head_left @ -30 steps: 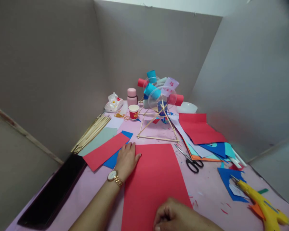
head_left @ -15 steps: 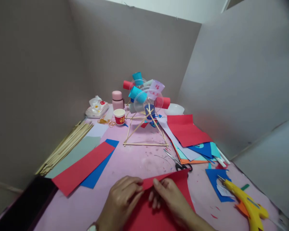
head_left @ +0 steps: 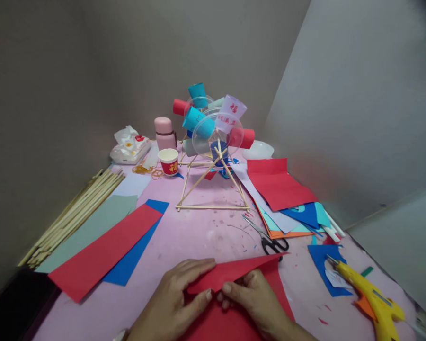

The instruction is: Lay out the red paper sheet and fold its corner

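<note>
A red paper sheet (head_left: 248, 289) lies on the pink table (head_left: 206, 232) at the near edge, with its upper part folded over into a long triangle pointing right. My left hand (head_left: 179, 298) pinches the fold's left end between thumb and fingers. My right hand (head_left: 253, 298) presses its fingers on the fold beside the left hand. Black-handled scissors (head_left: 270, 239) lie just beyond the fold's tip.
A stick-and-cup wheel model (head_left: 211, 142) stands mid-table. Wooden sticks (head_left: 74, 213) and red, blue and grey paper strips (head_left: 106, 246) lie at the left. Loose coloured sheets (head_left: 284, 194) and a yellow glue gun (head_left: 372, 298) are at the right. A paper cup (head_left: 168, 162), pink bottle (head_left: 163, 132) and tissue pack (head_left: 129, 147) stand behind.
The red sheet lay flat under my left palm; both hands have since pulled its far edge back and folded it into a triangle. The view shifted right and down.
</note>
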Tool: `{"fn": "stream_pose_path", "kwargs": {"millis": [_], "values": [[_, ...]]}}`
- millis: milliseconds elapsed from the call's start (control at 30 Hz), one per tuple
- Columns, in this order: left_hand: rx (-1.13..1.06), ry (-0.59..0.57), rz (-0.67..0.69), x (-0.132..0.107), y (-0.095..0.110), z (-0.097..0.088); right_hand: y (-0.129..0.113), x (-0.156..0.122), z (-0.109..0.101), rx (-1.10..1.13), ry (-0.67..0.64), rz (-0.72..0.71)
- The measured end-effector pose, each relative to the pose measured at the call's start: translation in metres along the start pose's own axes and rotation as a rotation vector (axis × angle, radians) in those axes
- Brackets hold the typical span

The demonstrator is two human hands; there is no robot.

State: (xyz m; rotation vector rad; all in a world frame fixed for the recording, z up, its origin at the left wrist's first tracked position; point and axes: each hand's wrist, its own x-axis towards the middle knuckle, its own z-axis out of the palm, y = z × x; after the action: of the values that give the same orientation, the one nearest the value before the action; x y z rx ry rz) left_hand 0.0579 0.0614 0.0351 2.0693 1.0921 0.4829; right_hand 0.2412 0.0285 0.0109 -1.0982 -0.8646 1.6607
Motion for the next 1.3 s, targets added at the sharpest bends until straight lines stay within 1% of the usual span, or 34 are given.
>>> {"fn": "stream_pose_path", "kwargs": {"millis": [200, 367, 633, 833, 1000, 1100, 1167, 1300], "values": [[-0.007, -0.021, -0.001, 0.001, -0.003, 0.0, -0.001, 0.0, -0.001, 0.047, -0.029, -0.012], [-0.019, -0.042, -0.006, 0.001, -0.003, -0.002, 0.0, 0.001, -0.003, 0.028, -0.078, -0.01], [-0.012, -0.031, 0.006, 0.001, -0.003, -0.002, -0.002, 0.0, -0.004, -0.049, -0.07, -0.025], [-0.02, -0.062, -0.005, -0.002, -0.008, 0.0, -0.001, 0.001, -0.002, -0.05, -0.074, -0.044], [-0.026, -0.013, 0.015, -0.013, -0.02, 0.003, 0.0, 0.0, -0.002, -0.123, -0.049, -0.043], [-0.028, 0.007, 0.035, -0.016, -0.023, 0.005, -0.001, 0.001, -0.001, -0.145, -0.025, -0.028], [-0.033, 0.017, 0.019, -0.016, -0.022, 0.005, -0.002, 0.001, -0.001, -0.14, -0.021, -0.014], [-0.11, 0.027, -0.089, -0.01, -0.012, 0.002, -0.001, 0.002, -0.003, -0.09, -0.031, -0.01]]}}
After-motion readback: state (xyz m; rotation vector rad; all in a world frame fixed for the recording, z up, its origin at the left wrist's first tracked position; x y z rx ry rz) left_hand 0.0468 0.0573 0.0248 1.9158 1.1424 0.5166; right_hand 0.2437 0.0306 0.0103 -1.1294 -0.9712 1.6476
